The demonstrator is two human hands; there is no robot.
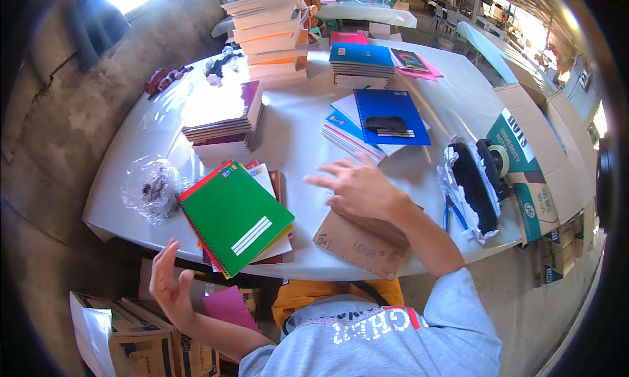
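My right hand point(360, 185) hovers with spread fingers over a flat piece of brown cardboard point(354, 242) at the table's near edge, and nothing is in it. Off the near left edge of the table, my left hand point(171, 284) is raised with its fingers apart and also empty. The nearest thing to it is a green spiral notebook point(226, 203), lying tilted on a loose pile of other notebooks. Beyond my right hand, a blue notebook point(406, 105) lies on several others, with a small dark oblong object point(385, 124) on top.
Crumpled clear plastic point(154, 188) and a purple-edged notebook stack point(223, 124) lie left. A tall paper stack point(268, 33) and blue notebooks point(360, 54) stand farther back. Black spiral coils point(473, 190), blue-handled pliers point(452, 213), a tape dispenser point(496, 164) and cardboard boxes point(547, 147) are right.
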